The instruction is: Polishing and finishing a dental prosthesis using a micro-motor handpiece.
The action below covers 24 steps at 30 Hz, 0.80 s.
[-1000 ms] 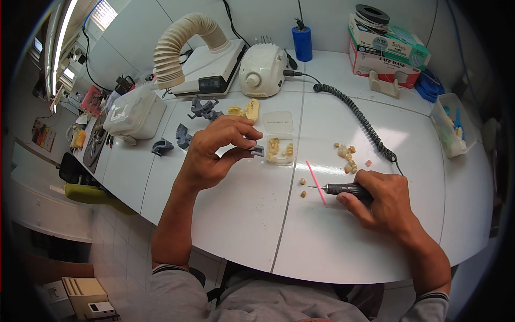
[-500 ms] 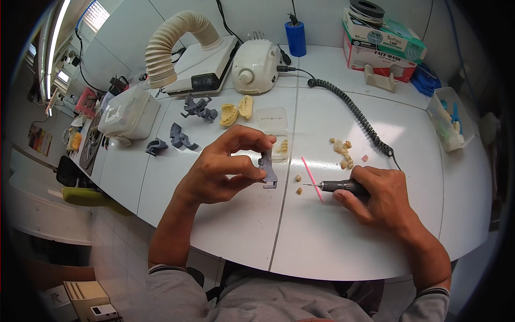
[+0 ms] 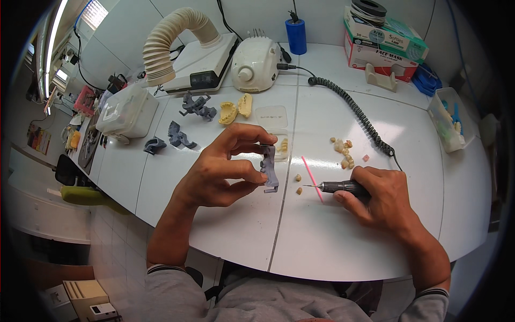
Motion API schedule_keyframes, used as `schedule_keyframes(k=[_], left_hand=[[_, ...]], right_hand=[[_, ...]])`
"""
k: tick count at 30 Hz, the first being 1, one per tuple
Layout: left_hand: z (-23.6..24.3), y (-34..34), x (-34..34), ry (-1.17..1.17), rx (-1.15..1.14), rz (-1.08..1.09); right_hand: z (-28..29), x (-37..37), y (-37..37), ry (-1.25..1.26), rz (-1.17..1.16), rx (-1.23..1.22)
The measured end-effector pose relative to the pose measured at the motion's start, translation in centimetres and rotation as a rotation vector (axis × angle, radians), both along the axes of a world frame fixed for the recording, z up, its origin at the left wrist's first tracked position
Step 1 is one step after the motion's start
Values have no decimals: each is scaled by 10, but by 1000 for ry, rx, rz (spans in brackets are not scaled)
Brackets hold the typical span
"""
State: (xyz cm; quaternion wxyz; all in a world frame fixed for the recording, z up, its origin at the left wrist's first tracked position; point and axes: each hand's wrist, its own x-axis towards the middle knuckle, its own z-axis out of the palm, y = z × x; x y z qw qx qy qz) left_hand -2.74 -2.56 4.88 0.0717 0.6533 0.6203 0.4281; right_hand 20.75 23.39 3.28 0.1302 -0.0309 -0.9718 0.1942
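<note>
The grey articulator [image 3: 269, 167] stands upright just above the white table [image 3: 332, 241], near its middle, pinched in the left hand [image 3: 222, 172]: index finger on top, thumb against its side, the other fingers curled loosely under. At three o'clock from it the right hand [image 3: 383, 201] rests on the table, fingers closed round one dark handpiece [image 3: 343, 187], whose thin bur points at nine o'clock toward the articulator, near but apart from it.

Between the two hands lie two small tooth pieces [image 3: 298, 183] and one pink stick [image 3: 311, 170]. At one o'clock from the handpiece sits a cluster of about six more teeth [image 3: 343, 152], with one pink crumb just beside it; I cannot count them surely. One coiled black cord [image 3: 351, 110] runs from there toward eleven o'clock to one white motor box [image 3: 256, 64].

At eleven o'clock from the left hand lie four other grey parts [image 3: 182, 121] and two yellow jaw casts [image 3: 236, 109]. Farther that way are one ribbed suction hose [image 3: 169, 40] and one clear lidded box [image 3: 126, 110]. One blue cylinder [image 3: 295, 33] stands at twelve o'clock, one carton [image 3: 381, 45] at one o'clock.
</note>
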Motion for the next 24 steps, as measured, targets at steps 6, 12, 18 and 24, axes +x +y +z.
schedule_keyframes(k=[6,12,18,24], left_hand=[[2,-1,-2,51,-9,18],[-3,-6,-1,-63,-9,160],[0,-10,0,-292,-202,290],[7,-6,4,-188,-242,288]], right_hand=[[-1,-1,0,10,3,-2],[-1,-1,0,16,-5,-2],[1,-1,-1,6,-3,-11],[3,0,-1,-3,-5,-8]])
